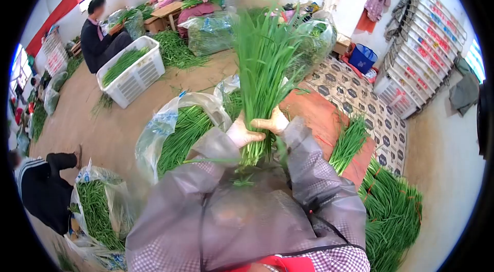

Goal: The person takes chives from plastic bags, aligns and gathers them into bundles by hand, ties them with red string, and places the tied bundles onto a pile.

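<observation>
Where a brown floor [123, 128] spreads beneath the work, three people sit in the background among heaps of green stalks, and a fourth is partly visible at the lower left. The largest object at the right is a leaning stack of white crates [424, 50], beside a wall. Below it, at the lower right, lies a pile of long green stalks [393, 215], with reddish ties around parts of it. An orange-red sheet [314, 112] extends from near the wearer's right forearm toward this pile. To the left of the wearer's arms stands an open plastic bag [152, 135] filled with stalks; farther back, a white crate [134, 84] contains more. The leafy bunch [267, 61] is upright in front of the wearer's chest, its leaves fanned at the top. A smaller bundle [349, 143] rests on the sheet, to the right. Both the left hand [239, 133] and the right hand [278, 121] encircle the bunch near its lower end, their fingers [260, 124] closed around the stalks, with the cut ends protruding below.
</observation>
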A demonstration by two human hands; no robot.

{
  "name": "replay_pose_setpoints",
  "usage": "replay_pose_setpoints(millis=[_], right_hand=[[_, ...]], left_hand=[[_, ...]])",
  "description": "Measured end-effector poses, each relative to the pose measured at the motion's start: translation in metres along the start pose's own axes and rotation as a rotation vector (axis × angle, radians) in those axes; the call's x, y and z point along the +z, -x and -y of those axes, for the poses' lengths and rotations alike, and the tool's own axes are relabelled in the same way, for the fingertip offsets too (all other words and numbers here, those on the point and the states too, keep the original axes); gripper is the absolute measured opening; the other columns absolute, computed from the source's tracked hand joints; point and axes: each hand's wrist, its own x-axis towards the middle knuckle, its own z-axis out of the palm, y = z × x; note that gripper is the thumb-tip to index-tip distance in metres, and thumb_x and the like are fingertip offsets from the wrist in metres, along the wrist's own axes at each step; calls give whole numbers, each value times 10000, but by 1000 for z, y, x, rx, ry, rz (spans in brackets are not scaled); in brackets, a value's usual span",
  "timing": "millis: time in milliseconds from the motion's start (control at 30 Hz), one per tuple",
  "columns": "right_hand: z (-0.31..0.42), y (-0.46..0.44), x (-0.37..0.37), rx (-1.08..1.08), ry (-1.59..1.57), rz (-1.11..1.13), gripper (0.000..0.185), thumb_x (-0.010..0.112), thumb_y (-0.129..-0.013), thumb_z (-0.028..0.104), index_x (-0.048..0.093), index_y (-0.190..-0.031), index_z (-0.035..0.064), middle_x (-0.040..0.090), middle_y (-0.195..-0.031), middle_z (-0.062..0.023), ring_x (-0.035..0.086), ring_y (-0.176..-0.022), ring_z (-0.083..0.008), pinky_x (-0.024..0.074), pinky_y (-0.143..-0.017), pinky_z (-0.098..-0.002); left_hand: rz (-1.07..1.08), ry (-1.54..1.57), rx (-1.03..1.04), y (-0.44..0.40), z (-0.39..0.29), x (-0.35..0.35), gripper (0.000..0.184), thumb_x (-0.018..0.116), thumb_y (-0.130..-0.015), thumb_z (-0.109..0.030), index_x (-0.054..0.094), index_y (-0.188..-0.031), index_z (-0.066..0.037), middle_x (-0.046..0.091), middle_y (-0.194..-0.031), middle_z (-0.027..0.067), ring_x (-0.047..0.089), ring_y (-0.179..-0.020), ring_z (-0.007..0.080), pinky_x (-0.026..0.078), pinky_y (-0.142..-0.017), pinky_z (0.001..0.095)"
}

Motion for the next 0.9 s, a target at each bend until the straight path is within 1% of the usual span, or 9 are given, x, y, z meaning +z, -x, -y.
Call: replay_pose_setpoints(millis=[67,133,267,400,433,533,667,733,900], right_hand=[[3,-1,-4,-20,70,-143,596,769,-728,82,471,-1239,13,594,-1116,-84,575,-1012,-196,481,-853,-370],[18,3,-13,68,0,-118,563,771,-732,83,498,-1221,23,596,-1085,-74,573,-1001,-199,474,-857,-366],[27,6,-22,44,-223,-382,459,755,-728,165,578,-1140,71,646,-958,-66,635,-780,-177,524,-610,-304],[23,14,-53,11,-387,-378,413,709,-761,152,568,-1132,38,639,-971,-84,639,-816,-207,545,-692,-350],[29,20,-56,33,-490,-369,443,718,-755,126,557,-1162,55,627,-1035,-68,606,-916,-212,509,-780,-367],[24,25,-64,34,-664,-390,468,723,-750,100,552,-1185,74,620,-1093,-56,585,-1001,-224,482,-865,-390],[16,27,-55,51,-815,-489,348,670,-778,171,606,-1094,38,650,-994,-117,637,-866,-232,525,-822,-380],[7,29,-54,111,-850,-483,323,645,-790,180,617,-1080,39,652,-999,-111,636,-870,-228,517,-850,-372],[-1,36,-38,100,-857,-479,346,633,-794,166,599,-1120,56,648,-1020,-106,627,-906,-241,513,-844,-388]], left_hand=[[1,6,17,-8,4,8,1019,764,-633,17,145,-1439,-63,443,-1325,136,472,-1193,223,436,-963,354],[-24,-316,106,-15,3,15,981,748,-668,-34,135,-1435,-53,435,-1329,163,498,-1175,242,428,-976,366],[18,-770,136,-21,-68,59,964,743,-709,-173,105,-1412,-9,578,-1154,138,581,-1076,240,423,-984,372],[-47,-950,-55,-38,-82,82,1030,785,-683,-279,115,-1391,53,640,-1037,135,627,-993,289,447,-942,383],[-8,-995,-2,-41,-75,81,1089,807,-663,-315,104,-1394,83,591,-1116,208,599,-1030,346,441,-950,392],[34,-1042,-18,-49,-43,69,1260,801,-627,-405,-56,-1464,-15,430,-1347,267,486,-1207,381,410,-997,383],[112,-824,53,-44,-33,62,1280,805,-645,-491,-46,-1464,3,395,-1392,241,424,-1282,329,345,-1056,358],[158,-440,-70,-35,-54,69,1252,781,-675,-536,-17,-1465,20,359,-1424,213,367,-1322,288,292,-1089,351],[132,-516,-182,-19,-50,60,1224,748,-686,-582,26,-1463,28,365,-1406,228,367,-1315,304,291,-1089,366]])
